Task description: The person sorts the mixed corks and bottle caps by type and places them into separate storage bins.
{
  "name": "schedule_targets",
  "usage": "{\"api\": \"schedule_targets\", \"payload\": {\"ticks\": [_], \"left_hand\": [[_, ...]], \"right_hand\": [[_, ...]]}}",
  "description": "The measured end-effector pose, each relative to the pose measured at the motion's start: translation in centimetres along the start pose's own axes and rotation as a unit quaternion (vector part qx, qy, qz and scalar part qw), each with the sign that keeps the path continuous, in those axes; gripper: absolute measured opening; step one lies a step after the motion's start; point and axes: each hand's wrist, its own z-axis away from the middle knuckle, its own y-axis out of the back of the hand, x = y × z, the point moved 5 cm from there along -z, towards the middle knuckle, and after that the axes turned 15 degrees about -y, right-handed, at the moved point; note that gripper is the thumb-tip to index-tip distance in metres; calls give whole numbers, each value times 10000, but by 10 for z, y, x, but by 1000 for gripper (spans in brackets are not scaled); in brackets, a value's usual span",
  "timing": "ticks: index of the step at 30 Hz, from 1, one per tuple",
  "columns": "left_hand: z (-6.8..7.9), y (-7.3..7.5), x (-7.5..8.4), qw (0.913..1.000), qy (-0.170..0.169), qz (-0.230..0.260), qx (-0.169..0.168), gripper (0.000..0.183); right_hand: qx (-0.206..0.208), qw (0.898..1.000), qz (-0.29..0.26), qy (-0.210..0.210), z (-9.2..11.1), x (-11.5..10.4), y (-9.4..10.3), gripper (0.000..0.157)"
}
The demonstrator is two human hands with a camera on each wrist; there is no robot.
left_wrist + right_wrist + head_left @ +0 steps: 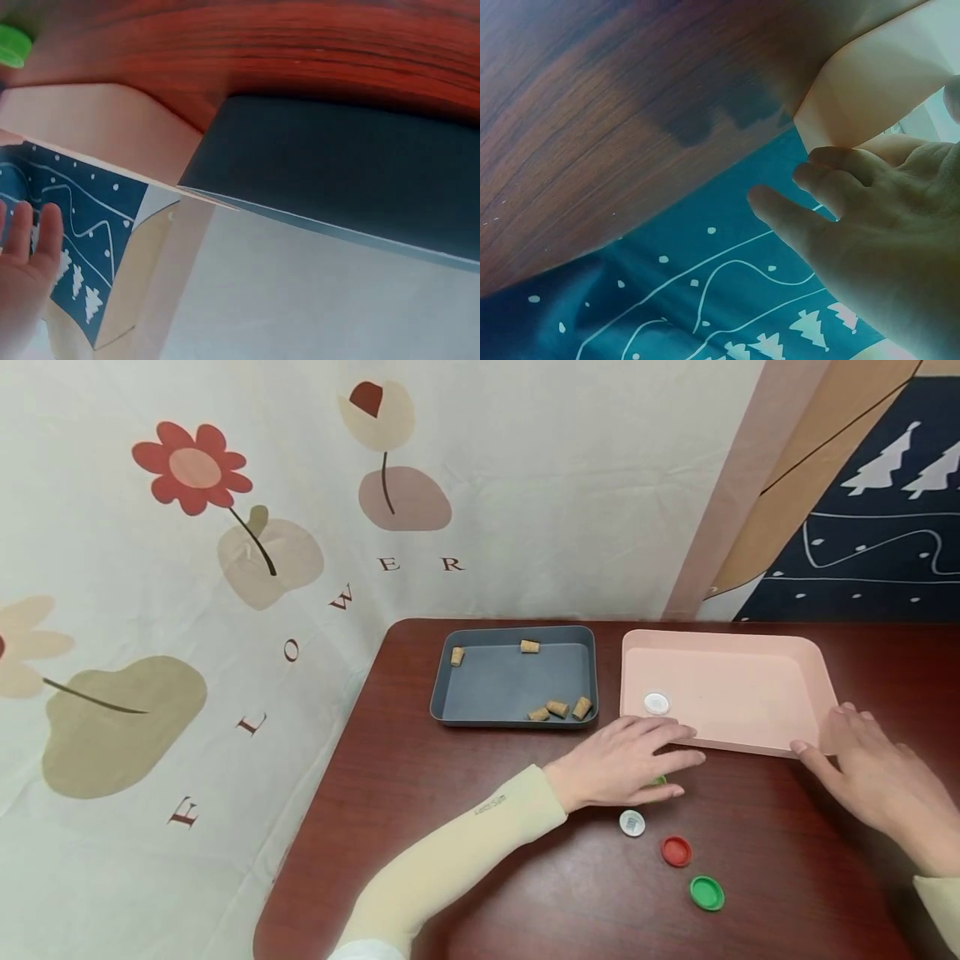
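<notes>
My left hand (630,762) hovers at the front edge of the pink tray (735,689), its fingers loosely spread and holding nothing. Beneath its fingers a light green cap (660,780) is mostly hidden. A white cap (656,703) lies inside the pink tray, near its front left corner. At the tray's front right corner is my right hand (873,772), thumb by the front rim and fingers along the right side. The right wrist view shows those fingers (836,180) extended beside the tray wall. On the table, a white cap (632,823), a red cap (677,852) and a green cap (707,893) form a slanting row.
Left of the pink tray stands a dark grey tray (495,681) with several corks (557,708) in it, some along its front wall. Both trays sit near the far edge of the reddish-brown table (375,793). A printed cloth (562,527) hangs behind.
</notes>
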Motion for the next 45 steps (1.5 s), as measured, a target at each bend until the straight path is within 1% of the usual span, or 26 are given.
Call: {"api": "schedule_targets", "payload": {"ticks": [5,8,10,14,17,23,26,31,37,41,45], "left_hand": [[4,-6,10,9984,-514,38,-237,48],[4,-11,13,9965,-674,75,-490,50],[3,-14,14,9954,-705,138,-638,50],[2,-20,13,9938,-615,278,-883,49],[2,-23,13,9936,-495,307,-965,47],[4,-30,10,9938,-84,101,-1100,38],[5,-32,9,9932,68,-1,-1164,33],[5,-33,9,9939,110,-69,-1095,22],[8,-33,10,9959,69,-63,-895,18],[8,-30,12,9974,-25,-53,-712,21],[6,-25,13,9987,-117,-167,-475,25]], "right_hand": [[-38,10000,5,-40,0,0,0,91],[-29,10000,14,-38,0,0,0,91],[-9,10000,34,-26,0,0,0,90],[40,10000,63,28,0,0,0,89],[48,10000,61,44,0,-1,0,89],[36,10000,-13,49,0,-1,1,89],[60,9999,-69,83,0,-2,1,87],[62,9999,-80,91,0,-2,1,86],[48,9998,-161,134,1,-4,0,85],[-11,9998,-156,77,1,-3,-1,88],[-32,9999,-147,23,2,-1,-2,90]]}}
